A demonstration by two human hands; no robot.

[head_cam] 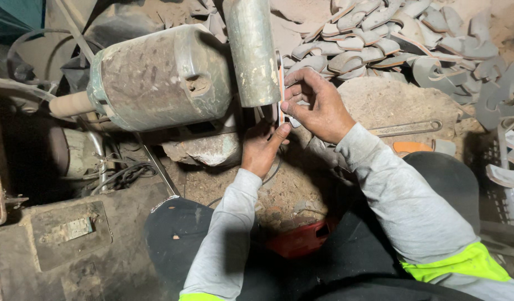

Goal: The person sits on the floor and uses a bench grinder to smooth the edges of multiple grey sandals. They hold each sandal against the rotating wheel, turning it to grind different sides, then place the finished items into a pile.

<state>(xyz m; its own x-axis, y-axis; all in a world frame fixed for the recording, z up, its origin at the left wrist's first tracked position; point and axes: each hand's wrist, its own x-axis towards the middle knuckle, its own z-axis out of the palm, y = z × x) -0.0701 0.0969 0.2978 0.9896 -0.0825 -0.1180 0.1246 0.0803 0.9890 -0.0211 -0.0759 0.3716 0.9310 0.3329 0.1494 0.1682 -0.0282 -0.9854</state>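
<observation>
My right hand [318,106] grips a thin, flat grey-and-orange piece [281,83] and presses its edge against the side of a dusty cylindrical sanding drum [251,50]. From below, my left hand [261,146] holds the same piece, its thumb on the lower end. The drum sticks out of a grimy green motor housing [156,78] on the left. Both arms wear grey sleeves with yellow-green cuffs.
A heap of grey curved flat pieces [391,44] lies at the top right, more at the right edge [505,95]. A metal wrench [407,128] rests on a dusty mound. Cables [123,175], a red object [301,239] and my dark-clad knees are below.
</observation>
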